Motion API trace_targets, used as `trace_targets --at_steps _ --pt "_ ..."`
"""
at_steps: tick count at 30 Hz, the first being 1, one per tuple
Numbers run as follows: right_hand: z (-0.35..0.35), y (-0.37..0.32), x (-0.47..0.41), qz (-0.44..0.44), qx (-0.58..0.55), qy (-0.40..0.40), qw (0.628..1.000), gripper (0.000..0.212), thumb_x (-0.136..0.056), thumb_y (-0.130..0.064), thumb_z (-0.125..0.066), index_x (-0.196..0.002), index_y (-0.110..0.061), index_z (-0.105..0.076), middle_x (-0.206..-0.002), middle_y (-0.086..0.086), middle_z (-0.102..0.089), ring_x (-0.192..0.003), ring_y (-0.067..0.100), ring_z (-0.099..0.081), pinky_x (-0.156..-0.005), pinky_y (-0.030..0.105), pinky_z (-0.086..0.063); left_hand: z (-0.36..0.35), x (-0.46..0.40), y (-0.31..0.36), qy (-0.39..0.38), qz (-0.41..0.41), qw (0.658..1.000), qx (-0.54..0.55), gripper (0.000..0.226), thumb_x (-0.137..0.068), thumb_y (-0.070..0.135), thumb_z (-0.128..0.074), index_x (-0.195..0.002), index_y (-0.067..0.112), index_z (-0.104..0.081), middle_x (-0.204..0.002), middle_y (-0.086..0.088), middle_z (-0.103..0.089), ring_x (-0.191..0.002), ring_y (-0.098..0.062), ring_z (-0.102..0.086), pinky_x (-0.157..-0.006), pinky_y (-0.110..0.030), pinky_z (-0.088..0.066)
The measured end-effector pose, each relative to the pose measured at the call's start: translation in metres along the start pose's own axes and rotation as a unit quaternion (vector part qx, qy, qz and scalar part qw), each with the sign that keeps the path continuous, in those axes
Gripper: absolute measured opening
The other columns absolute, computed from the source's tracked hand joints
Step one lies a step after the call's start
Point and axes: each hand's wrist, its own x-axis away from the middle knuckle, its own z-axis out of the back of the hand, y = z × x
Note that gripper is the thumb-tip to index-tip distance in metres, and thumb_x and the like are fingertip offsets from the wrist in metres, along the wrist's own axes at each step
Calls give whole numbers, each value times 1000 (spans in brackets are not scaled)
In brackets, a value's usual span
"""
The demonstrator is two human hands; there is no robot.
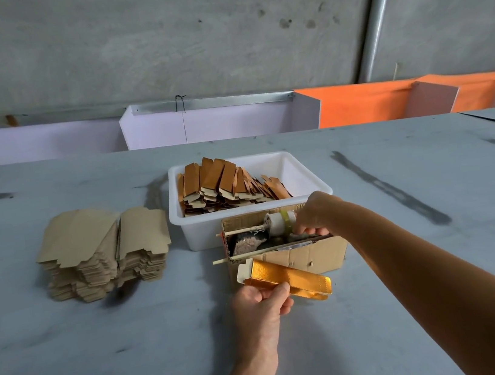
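1. Gold-foil carton sits half-folded in the left hand, pinched at its near end between thumb and curled fingers. It is held just above the table, in front of the cardboard box. A one-ended pinch like this could let the long free end sag or spring open, and the fold would be lost.

2. Reaching into the cardboard box, the right hand has its fingers curled against the tape roll, which is threaded on a thin stick. They seem to pinch at the roll's edge; whether they have a loose end of tape I cannot tell.

3. A hard or sideways tug could slide the stick out of its notch, tip the light box, or pull off too much tape, which may then stick to itself.

4. The foil face looks easy to crease or scuff, so tape laid crooked would probably mar it when lifted again.

5. The white tub of finished cartons touches the box's far side, so a shove might jostle it. The stack of flat blanks lies well apart, at little risk.
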Motion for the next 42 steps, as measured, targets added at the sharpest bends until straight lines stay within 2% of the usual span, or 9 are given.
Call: trace_targets --at_steps 8,12,16,20,23,30,34,39,42 --pt "-2 -11 0 -37 -1 -103 994 24 -90 -20 -61 -79 -11 -42 -72 2 -46 -62 10 -39 -60 22 -35 0 0 -1 1 0 1000 -6 9 -79 1 -70 -72 7 -67 -58 -4 -69 -49 -11 -63 -47 -18 -48" --pt "-11 -7 -6 -22 2 -55 998 28 -85 -20 -66 -78 -12 -40 -89 5 -51 -75 14 -46 -67 21 -39 1 -2 -3 6 1 1000 -10 10 -79 1 -70 -72 6 -67 -58 -4 -68 -49 -11 -63 -47 -18 -49" --pt "-13 -3 -9 -28 -38 -43 998 28 -83 -20 -67 -74 -12 -41 -79 3 -49 -72 14 -46 -57 18 -38 -1 -2 -2 3 3 1000 -7 14 -80 -3 -68 -68 3 -64 -54 -6 -65 -46 -11 -60 -46 -18 -49" --pt "-16 -1 -10 -34 -37 16 999 38 -79 -24 -72 -106 -9 -50 -92 4 -52 -85 13 -49 -70 19 -45 -2 -1 -2 6 5 1000 -7 13 -79 -3 -68 -69 3 -64 -53 -5 -65 -45 -10 -60 -45 -18 -49" --pt "-18 -1 -11 -44 -62 23 997 49 -78 -23 -74 -117 -7 -48 -90 4 -52 -80 13 -50 -65 18 -44 -1 -1 -4 14 5 1000 -14 9 -79 0 -70 -72 4 -65 -57 -6 -68 -48 -11 -62 -46 -18 -48" --pt "-17 -4 -10 -38 -41 35 998 41 -77 -18 -74 -102 -9 -43 -88 6 -49 -91 16 -50 -77 24 -46 -1 -3 -7 23 11 999 -19 7 -78 6 -73 -76 7 -67 -64 -5 -71 -53 -13 -66 -49 -20 -49" --pt "-14 -7 -9 -29 -73 26 997 34 -78 -11 -71 -96 -9 -43 -78 6 -47 -84 16 -52 -74 24 -47 -2 -2 -6 13 7 1000 -11 6 -79 1 -70 -75 4 -66 -63 -8 -70 -51 -12 -64 -48 -19 -49" --pt "-7 -10 -2 -46 -122 -1 991 25 -76 -1 -70 -84 -8 -47 -73 7 -51 -58 10 -48 -51 19 -41 -3 -1 -5 7 -3 1000 -17 7 -80 -1 -69 -75 2 -65 -63 -9 -68 -48 -11 -62 -49 -19 -51" --pt "-3 -11 3 -39 -99 -17 994 23 -78 -1 -68 -77 -8 -46 -67 5 -51 -54 9 -46 -52 18 -39 -3 -1 -5 4 -7 1000 -18 7 -80 -2 -68 -77 2 -64 -65 -10 -68 -48 -10 -62 -50 -19 -50"
